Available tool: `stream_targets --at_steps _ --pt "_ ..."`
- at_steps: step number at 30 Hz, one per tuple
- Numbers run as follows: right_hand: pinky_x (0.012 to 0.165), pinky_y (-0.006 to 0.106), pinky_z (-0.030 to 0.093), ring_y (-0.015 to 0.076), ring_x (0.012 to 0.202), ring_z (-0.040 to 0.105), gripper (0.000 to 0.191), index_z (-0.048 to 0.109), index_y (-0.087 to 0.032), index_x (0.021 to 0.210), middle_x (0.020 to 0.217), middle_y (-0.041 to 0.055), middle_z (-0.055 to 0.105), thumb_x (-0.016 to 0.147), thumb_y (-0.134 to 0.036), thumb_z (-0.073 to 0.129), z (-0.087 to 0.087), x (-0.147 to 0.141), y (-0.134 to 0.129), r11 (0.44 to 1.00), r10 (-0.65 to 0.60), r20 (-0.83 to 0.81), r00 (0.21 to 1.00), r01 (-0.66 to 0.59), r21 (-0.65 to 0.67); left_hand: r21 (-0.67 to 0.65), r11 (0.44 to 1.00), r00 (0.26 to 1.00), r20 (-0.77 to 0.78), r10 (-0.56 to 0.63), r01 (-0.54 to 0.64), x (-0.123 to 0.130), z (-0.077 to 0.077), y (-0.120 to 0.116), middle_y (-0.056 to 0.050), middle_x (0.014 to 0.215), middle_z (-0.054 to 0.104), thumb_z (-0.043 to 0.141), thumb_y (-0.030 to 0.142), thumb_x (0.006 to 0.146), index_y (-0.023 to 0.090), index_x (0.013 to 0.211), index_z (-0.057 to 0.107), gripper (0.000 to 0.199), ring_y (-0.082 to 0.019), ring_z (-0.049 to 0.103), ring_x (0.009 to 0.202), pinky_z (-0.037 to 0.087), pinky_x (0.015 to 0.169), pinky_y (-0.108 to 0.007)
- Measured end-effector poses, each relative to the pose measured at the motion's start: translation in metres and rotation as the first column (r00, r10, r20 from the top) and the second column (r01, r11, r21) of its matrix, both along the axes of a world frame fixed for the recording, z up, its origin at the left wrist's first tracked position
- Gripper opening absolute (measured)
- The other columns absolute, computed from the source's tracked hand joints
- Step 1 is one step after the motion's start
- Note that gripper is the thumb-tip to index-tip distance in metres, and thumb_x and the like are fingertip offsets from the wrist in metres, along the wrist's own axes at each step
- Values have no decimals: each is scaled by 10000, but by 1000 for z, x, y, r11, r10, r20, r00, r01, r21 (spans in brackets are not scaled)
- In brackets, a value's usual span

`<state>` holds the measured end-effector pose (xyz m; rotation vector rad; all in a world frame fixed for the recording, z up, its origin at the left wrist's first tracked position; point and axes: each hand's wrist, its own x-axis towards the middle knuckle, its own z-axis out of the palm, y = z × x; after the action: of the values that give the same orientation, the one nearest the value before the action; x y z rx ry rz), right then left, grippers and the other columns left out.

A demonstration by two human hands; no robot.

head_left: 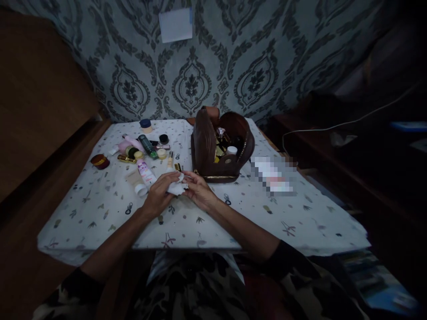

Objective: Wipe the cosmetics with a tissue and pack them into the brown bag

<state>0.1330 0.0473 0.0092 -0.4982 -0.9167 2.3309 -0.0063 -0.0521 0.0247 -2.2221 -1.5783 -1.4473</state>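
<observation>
Both hands are at work on a crumpled white wipe: the left hand [159, 194] grips one side, the right hand [201, 192] pinches the other. The wipe [176, 188] is over the middle of the table [213, 229], nearer the front edge than the bag [204, 151]; bunched up, it shows no clear long axis. A gold cap [178, 167] shows just beyond the fingertips, whether held I cannot tell. Beside the left hand, the beige tube [134, 178] slants, its white end towards the front edge.

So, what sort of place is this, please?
It looks like a room in a home: there is patterned wallpaper, a printed tablecloth, and small tubes and jars beside an open brown bag.
</observation>
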Motion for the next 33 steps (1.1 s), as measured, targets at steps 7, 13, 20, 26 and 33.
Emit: stream_targets --at_steps 7,13,20,26,33 --pt "614 192 563 103 720 642 381 693 -175 959 852 -4 690 619 -156 862 -2 -3 -1 998 -32 21 999 33 -59 61 997 993 -114 -32 39 1 1 -2 -111 1109 713 519 97 920 189 1105 612 226 -234 645 1094 554 915 -447" --pt "622 186 561 106 765 636 330 691 -193 959 904 -4 674 665 -178 840 0 -1 -2 999 -19 17 1000 20 -31 63 996 993 -108 -54 61 1 5 -4 -117 1113 711 530 107 926 189 1153 584 248 -227 653 1093 561 922 -437" --pt "706 276 603 148 860 640 465 682 -214 1020 946 -3 664 594 -145 856 4 2 -5 997 68 -27 997 -67 42 -9 1000 995 -100 -7 6 0 2 -4 -189 1360 590 458 124 947 160 1244 525 307 -259 500 1353 461 1091 -506" --pt "636 213 536 118 784 613 470 706 -204 1051 880 -8 663 616 -243 880 7 3 -7 990 107 28 994 -109 90 -46 997 997 -55 63 -66 -1 4 -5 -172 1443 515 407 124 946 167 1278 493 346 -250 431 1410 420 1123 -505" --pt "679 192 480 102 794 613 457 725 -220 1056 921 -5 700 629 -281 880 8 2 -9 978 150 32 988 -153 142 -35 962 963 -5 270 -270 -4 6 -4 -125 1214 572 468 149 908 173 1225 573 334 -247 567 1175 497 996 -437"
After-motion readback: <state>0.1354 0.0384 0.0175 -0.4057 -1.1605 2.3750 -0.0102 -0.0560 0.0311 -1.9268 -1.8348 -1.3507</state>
